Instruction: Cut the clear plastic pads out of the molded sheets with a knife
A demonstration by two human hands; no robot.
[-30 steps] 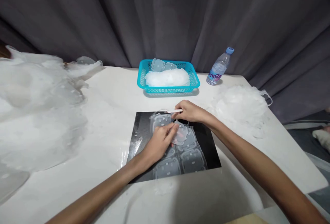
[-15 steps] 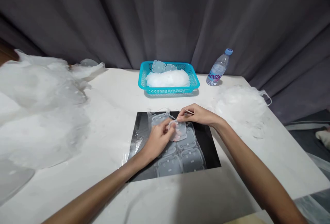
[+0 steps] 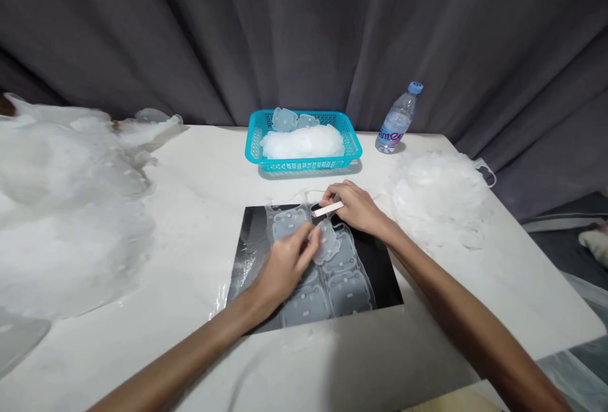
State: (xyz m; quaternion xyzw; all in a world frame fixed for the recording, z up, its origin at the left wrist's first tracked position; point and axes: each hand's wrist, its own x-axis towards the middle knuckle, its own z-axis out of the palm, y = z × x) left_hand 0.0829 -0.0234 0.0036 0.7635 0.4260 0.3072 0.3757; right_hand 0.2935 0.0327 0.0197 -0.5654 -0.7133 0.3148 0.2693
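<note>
Our left hand [image 3: 285,261] pinches a translucent plastic piece [image 3: 327,244] over the molded sheet [image 3: 306,302] on our black mat [image 3: 382,278]; just beyond, our right hand [image 3: 356,207] grips a thin white tool [image 3: 329,209]. Farther back, we have a turquoise basket [image 3: 308,164] and water bottle [image 3: 396,122].

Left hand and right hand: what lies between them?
In the head view, a slim white stick held by the right hand points into the gap; a translucent piece is by the left hand, over the black sheet.
</note>
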